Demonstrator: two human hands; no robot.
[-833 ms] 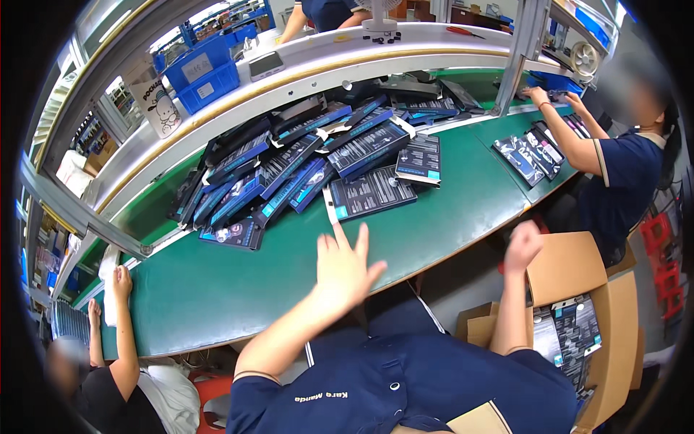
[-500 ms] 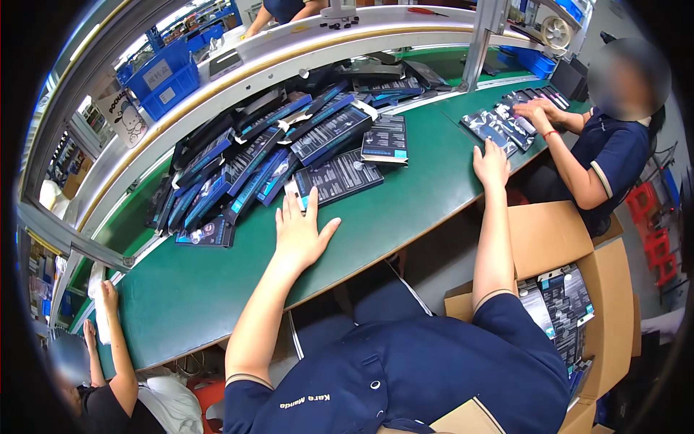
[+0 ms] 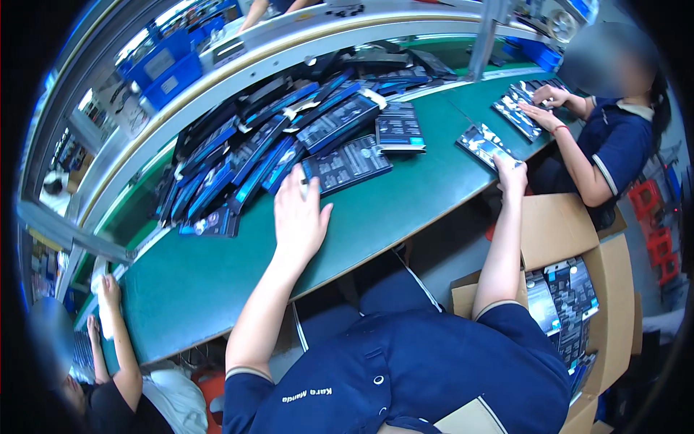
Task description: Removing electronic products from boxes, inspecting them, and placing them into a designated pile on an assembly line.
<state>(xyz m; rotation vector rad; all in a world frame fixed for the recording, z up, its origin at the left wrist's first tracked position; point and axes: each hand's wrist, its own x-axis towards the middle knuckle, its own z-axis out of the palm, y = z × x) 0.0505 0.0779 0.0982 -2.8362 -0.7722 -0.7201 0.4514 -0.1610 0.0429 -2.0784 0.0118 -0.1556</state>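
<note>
Bare green table (image 3: 217, 275) lies open; heaped packages (image 3: 289, 137) block beyond.

1 head-worn fisheye looks steeply down, close over the green table (image 3: 217, 282).

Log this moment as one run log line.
left hand: flat on green table, fingertips at dark flat package | right hand: on patterned package

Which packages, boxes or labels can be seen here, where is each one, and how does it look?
Flat package: on the green table, left hand touching it; dark rectangle, pale print.
Flat package: at the table edge, at the right hand; dark, white patches.
Heap of packages: behind, along the belt; dark and blue.
Cardboard box: right of the person; brown, open, similar packages inside.
</note>
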